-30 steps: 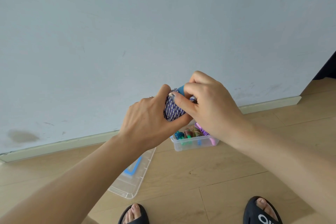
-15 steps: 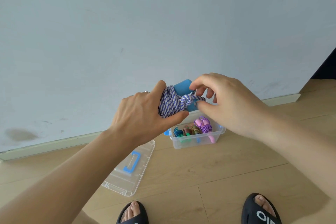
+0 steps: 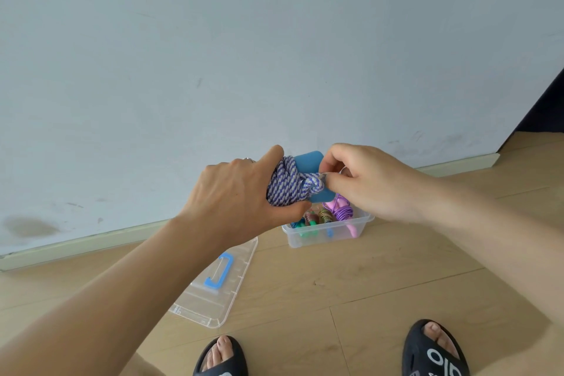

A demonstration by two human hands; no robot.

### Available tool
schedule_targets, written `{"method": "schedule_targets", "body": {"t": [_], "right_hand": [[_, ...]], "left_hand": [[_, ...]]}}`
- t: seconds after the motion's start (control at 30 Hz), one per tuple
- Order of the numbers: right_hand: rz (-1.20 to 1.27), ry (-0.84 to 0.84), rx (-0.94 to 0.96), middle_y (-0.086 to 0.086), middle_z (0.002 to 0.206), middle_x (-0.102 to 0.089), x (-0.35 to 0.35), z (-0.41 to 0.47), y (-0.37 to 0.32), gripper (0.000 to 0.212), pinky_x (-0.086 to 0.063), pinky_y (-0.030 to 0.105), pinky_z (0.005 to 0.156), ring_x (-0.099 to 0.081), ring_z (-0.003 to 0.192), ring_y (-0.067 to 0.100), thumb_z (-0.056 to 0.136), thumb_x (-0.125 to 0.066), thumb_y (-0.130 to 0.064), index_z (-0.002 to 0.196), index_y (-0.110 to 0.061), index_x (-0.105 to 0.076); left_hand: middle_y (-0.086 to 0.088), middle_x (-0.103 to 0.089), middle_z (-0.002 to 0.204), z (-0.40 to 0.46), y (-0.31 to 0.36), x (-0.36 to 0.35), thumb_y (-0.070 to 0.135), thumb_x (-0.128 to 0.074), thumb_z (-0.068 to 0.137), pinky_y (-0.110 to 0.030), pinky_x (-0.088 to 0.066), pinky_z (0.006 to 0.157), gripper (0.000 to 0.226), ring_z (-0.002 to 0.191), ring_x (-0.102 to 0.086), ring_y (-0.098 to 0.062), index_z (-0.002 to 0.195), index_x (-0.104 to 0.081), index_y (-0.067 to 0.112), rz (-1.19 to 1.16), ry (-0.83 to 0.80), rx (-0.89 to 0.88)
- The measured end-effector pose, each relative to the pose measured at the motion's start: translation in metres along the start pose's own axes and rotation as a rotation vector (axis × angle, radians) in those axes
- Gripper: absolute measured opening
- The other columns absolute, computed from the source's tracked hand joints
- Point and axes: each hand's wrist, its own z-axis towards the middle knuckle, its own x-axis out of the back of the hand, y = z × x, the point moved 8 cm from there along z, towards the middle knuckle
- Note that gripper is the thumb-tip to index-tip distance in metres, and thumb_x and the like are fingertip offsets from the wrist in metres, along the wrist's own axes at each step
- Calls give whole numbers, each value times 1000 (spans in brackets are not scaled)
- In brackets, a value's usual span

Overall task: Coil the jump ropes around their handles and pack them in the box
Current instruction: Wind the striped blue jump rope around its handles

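Mid-frame, a person's left hand wraps thumb and fingers round a purple-and-white rope bundle coiled on blue handles, held in the air in front of a pale wall. The right hand pinches the rope's knotted tail between thumb and forefinger, other fingers loosely curled, w/ the tail drawn taut to the right.

Just below, centre-right of the frame, a clear box sits open on the wood floor, already holding coiled ropes: a purple one, plus green, pink & striped ones, partly hidden by the hands. The lid, w/ a blue grip, lies on the floor to the lower left, apart from the box. Two black sandals show at the bottom edge.

Risks, as judged: if the tail isn't cinched tight, the knot may slip and the coils spring loose off the handles when released. Pulling too hard to the right could drag wraps off the handle end. The box looks fairly full, so a bulky bundle may sit proud & stop the lid seating.
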Motion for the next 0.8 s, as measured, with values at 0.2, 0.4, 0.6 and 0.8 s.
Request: {"method": "schedule_targets", "body": {"t": [0.2, 0.4, 0.6, 0.8], "right_hand": [[46, -61, -69, -6, 67, -56, -3, -3, -1, 11, -52, 45, 57, -53, 54, 14, 96, -51, -23, 88, -27, -58], [215, -139, -165, -2, 69, -62, -8, -7, -1, 27, -53, 47, 64, -58, 61, 11, 84, -59, -48, 88, -21, -60], [153, -92, -29, -13, 64, -60, -1, -3, -5, 13, -41, 24, 58, -54, 56, 8, 89, -63, -32, 88, -20, -59], [6, -7, 103, -17, 60, -58, 7, -2, -7, 13, -40, 17, 53, -51, 51, 3, 93, -62, -33, 83, -26, -56]], "left_hand": [[6, -50, 58, 0, 1, 1, 84, -41, 69, -28, -37, 48, 59, 52, -51, -16, 91, -36, 30, 43, 19, -24], [6, -50, 59, 1, 4, 2, 84, -39, 70, -27, -29, 45, 59, 50, -51, -16, 91, -34, 30, 70, 44, -53], [6, -50, 58, 0, 3, 4, 87, -38, 69, -27, -34, 45, 63, 50, -50, -16, 94, -36, 30, 60, 55, -48], [6, -52, 57, 0, -3, 2, 85, -43, 69, -31, -45, 51, 63, 54, -53, -16, 95, -39, 28, -81, 1, 12]]}}
